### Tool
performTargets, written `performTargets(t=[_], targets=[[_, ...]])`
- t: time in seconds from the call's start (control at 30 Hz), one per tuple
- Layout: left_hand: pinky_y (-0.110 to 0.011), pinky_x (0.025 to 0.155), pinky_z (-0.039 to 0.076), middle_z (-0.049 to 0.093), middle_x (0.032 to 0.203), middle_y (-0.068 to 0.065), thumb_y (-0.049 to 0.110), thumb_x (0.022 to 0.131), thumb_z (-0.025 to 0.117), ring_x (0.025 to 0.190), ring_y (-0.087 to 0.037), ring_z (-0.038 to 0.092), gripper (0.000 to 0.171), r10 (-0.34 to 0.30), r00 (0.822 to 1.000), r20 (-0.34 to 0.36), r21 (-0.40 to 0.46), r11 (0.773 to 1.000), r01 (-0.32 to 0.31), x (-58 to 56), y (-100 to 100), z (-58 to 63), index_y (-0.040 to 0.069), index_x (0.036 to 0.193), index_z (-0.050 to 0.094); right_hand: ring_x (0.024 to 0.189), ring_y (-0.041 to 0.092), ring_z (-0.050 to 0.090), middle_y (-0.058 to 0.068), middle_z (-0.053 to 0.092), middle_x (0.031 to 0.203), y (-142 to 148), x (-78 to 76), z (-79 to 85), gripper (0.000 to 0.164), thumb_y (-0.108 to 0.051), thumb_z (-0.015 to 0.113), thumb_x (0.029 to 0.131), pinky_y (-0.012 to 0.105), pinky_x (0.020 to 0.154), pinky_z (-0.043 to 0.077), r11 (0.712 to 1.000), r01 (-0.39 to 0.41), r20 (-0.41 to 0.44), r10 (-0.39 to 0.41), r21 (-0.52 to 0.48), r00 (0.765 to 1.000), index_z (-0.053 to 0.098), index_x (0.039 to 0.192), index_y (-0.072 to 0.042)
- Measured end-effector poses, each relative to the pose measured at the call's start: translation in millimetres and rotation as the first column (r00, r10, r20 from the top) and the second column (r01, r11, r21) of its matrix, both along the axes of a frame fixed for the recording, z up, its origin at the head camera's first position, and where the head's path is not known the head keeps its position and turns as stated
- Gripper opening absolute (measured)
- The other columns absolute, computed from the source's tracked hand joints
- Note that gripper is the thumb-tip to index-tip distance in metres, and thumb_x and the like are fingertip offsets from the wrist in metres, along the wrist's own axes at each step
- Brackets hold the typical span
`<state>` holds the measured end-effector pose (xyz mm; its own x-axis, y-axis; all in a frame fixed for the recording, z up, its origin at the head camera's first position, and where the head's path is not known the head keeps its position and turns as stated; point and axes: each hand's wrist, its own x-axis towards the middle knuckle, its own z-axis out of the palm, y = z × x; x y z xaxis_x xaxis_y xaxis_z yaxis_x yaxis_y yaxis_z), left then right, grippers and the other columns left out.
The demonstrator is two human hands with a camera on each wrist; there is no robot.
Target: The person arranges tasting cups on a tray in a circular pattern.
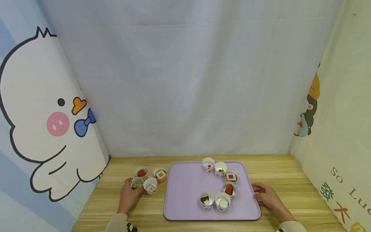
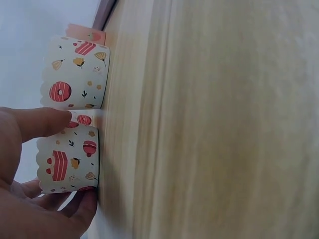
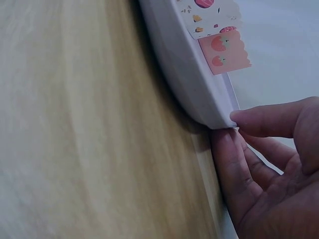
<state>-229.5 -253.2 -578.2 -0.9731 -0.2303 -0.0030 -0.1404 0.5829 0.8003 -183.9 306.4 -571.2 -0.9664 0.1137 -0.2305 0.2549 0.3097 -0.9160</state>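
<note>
My left hand (image 1: 129,197) holds a patterned paper baking cup (image 2: 67,164) on the table, thumb on one side and fingers on the other. Touching or close beside it are a cup with red filling (image 1: 142,173), a white cup (image 1: 150,186) and a pinkish cup with an orange-and-white piece (image 1: 160,174). On the right, my right hand (image 1: 268,195) pinches the rim of the lilac tray (image 1: 185,190) between thumb and fingers. Several paper cups with sushi-like pieces stand on the tray, among them a pink strawberry cup (image 3: 224,52) and one with an orange-red topping (image 1: 228,190).
The wooden table (image 1: 290,174) runs back to a pale grey curtain (image 1: 185,80). Printed cloths with cartoon figures hang at both sides. Other cups on the tray, such as one with a yellow-green square (image 1: 223,203), stand near its front edge.
</note>
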Motion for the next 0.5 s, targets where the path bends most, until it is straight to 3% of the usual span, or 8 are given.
performTargets(t=[0.3,0.5], targets=[[-0.060,0.108,0.036,0.048,0.137,-0.036,0.028,0.085,0.073,0.128,-0.049,0.046,0.077,0.018,1.000,0.005,-0.022,1.000,-0.018,8.3,-2,4.4,-0.008,0.140,0.034,0.081,0.015,0.062,0.019,0.058,0.112,0,0.5,-1.1,0.059,0.010,0.062,0.077,0.033,0.064,0.057,1.000,-0.009,-0.009,0.008,-0.018,1.000,0.047,0.135,0.011],[-0.059,0.103,0.041,0.052,0.132,-0.033,0.024,0.085,0.069,0.122,-0.044,0.052,0.073,0.040,0.999,0.004,-0.038,0.998,-0.040,16.8,-7,17.3,-0.005,0.142,0.034,0.082,0.016,0.062,0.018,0.060,0.112,0,0.2,-0.2,0.059,0.009,0.063,0.077,0.032,0.064,0.057,1.000,0.000,-0.004,0.000,0.009,1.000,0.049,0.134,0.010]])
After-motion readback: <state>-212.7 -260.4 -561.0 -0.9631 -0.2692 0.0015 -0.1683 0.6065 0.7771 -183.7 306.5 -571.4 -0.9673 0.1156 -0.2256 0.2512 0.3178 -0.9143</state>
